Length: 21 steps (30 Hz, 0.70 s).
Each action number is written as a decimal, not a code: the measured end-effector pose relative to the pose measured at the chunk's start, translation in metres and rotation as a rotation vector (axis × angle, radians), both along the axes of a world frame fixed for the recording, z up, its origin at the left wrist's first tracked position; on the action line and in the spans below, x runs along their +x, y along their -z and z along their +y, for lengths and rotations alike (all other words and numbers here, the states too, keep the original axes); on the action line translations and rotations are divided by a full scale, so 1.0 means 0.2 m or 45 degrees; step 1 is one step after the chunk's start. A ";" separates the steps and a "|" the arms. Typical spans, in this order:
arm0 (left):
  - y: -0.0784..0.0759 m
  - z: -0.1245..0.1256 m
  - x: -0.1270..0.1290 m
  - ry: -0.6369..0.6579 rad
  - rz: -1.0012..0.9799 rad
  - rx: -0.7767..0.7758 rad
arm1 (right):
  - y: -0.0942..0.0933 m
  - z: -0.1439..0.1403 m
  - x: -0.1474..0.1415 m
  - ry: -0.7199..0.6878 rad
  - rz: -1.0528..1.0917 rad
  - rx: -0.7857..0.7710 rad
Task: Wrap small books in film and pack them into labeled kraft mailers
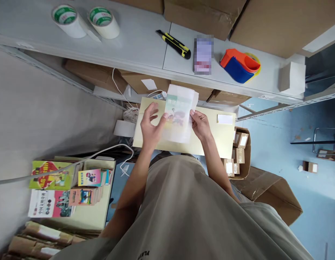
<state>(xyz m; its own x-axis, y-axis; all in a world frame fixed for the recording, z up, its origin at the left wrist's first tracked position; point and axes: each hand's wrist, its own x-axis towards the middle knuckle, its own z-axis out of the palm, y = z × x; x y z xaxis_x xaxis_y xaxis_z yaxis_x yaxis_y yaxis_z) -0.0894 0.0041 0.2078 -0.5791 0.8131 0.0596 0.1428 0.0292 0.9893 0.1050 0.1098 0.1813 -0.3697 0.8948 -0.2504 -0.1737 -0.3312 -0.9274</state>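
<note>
Hands meet at the middle of the head view: your left hand (151, 126) pinches the left edge of a thin colourful booklet in a translucent white plastic sleeve (179, 117), fingers curled over its face, while your right hand (200, 124) grips the right edge between thumb and fingertips. You hold it just above a large pale yellow flat envelope (218, 139), below the near edge of the grey metal shelf (140, 47). Judging by its look, the sleeved booklet is light, bendy and slick, so holding both side edges suits it better than a single corner. Its cover shows cartoon figures; the print is too blurred to read. On the shelf lie two rolls of white tape with green-printed cores (85, 20) far left, a yellow and black utility knife (174, 44), and an orange and blue tape dispenser (240, 65) right. Stacked picture books (67, 187) sit near left, their titles unreadable.
</note>
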 end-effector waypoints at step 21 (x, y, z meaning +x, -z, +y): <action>0.09 -0.11 -0.38 0.247 -0.396 -0.101 | -0.11 -0.16 -0.23 -0.069 -0.052 -0.033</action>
<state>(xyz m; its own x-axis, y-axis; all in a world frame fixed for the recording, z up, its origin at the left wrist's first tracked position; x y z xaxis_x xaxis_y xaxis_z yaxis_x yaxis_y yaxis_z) -0.1649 -0.0183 0.1904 -0.3941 0.9046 -0.1622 -0.1536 0.1092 0.9821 0.0598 0.0788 0.2037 -0.4068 0.8665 -0.2893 -0.1170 -0.3634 -0.9243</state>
